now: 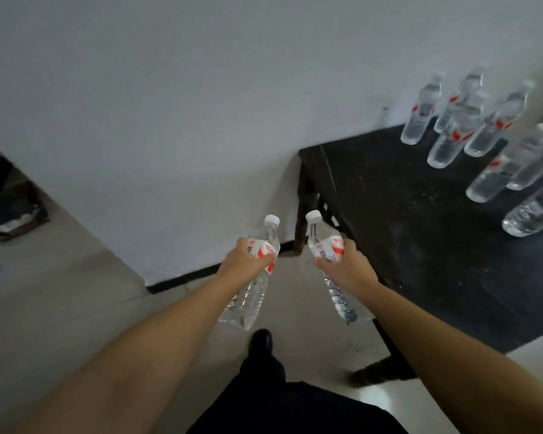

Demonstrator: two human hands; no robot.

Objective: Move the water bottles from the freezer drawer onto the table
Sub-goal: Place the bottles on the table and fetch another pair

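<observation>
Left hand (243, 261) and right hand (347, 266) each gripping a bottle, black table (405, 214) holding more bottles

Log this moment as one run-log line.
left hand: holding bottle | right hand: holding bottle | table: bottles standing

bottle cluster (483, 120): at two o'clock, blurred, label text unreadable
table (405, 214): top cut by the right edge
boxes (13, 211): at nine o'clock, dim, contents unclear
right-edge bottle (533, 214): partly cropped
</observation>
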